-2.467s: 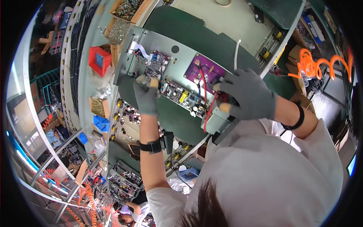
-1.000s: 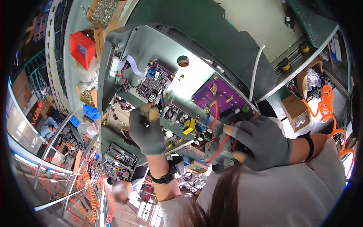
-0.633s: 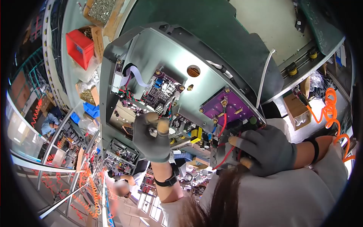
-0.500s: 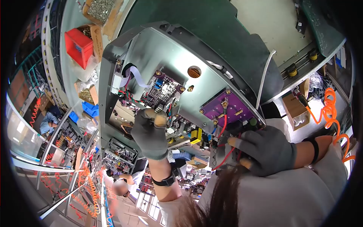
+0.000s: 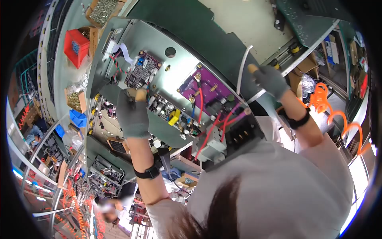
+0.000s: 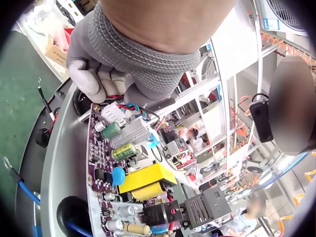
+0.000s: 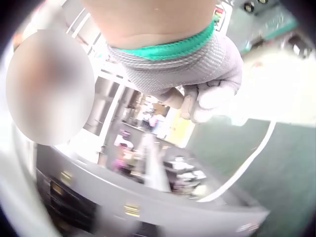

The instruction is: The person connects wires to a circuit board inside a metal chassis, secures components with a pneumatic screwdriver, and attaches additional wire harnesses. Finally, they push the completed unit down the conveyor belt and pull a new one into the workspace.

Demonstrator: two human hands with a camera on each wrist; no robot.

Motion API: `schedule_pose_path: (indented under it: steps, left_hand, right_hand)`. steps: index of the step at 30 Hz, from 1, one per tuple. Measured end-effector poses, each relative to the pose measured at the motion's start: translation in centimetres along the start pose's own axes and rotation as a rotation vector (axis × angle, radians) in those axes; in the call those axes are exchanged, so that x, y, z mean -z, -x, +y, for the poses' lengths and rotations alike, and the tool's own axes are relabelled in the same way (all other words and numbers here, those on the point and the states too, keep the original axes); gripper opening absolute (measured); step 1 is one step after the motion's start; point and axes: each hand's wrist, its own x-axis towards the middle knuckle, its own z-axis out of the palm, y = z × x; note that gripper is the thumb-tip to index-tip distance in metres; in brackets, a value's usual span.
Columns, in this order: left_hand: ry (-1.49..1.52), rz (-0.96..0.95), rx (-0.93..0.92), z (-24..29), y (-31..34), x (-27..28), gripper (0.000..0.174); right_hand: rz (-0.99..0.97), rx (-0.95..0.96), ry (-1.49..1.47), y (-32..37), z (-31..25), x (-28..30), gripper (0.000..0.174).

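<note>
The gloved left hand [image 5: 133,113] grips the lower edge of a metal chassis [image 5: 153,42], its fingers curled beside the circuit board [image 5: 143,69]. In the left wrist view the left hand [image 6: 123,61] has its fingertips by red and blue wires, next to a board with a yellow transformer [image 6: 145,178]. The right hand [image 5: 270,81] is raised off the chassis, near a white cable [image 5: 243,69], with nothing visible in its loosely bent fingers; the right wrist view, blurred, shows this hand [image 7: 197,81] apart from the cable [image 7: 247,163]. A purple board [image 5: 207,89] with red wires sits in the chassis.
Green mats [image 5: 179,18] lie under and beyond the chassis. A red bin [image 5: 76,47] and boxes of small parts [image 5: 101,12] stand at the left. An orange coiled hose [image 5: 320,97] hangs at the right. Another person [image 5: 109,209] is at the lower left.
The right hand has left the grey block and red wires at the chassis' near end and moved up and outward. The left hand still grips the chassis, which appears farther left in the head view.
</note>
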Motion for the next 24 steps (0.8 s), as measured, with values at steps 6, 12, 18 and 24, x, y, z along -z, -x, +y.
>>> schedule_pose_path:
  steps: [6,12,18,24]
  left_hand:
    - [-0.03,0.254,-0.167,1.2,3.5,-1.0,0.039]
    - [0.13,0.129,-0.346,4.7,11.9,-0.6,0.035]
    - [-0.018,-0.135,-0.746,6.4,16.1,-1.9,0.032]
    - [-0.369,-0.061,-0.838,6.2,18.2,-4.4,0.038]
  right_hand:
    - [-0.423,-0.206,-0.828,-4.3,3.6,-5.7,0.035]
    - [-0.176,0.31,-1.211,0.6,-2.7,-2.5,0.038]
    - [-0.708,0.907,-1.117,3.5,-2.5,3.4,0.041]
    - [-0.199,0.672,0.217,0.2,1.2,1.6,0.029]
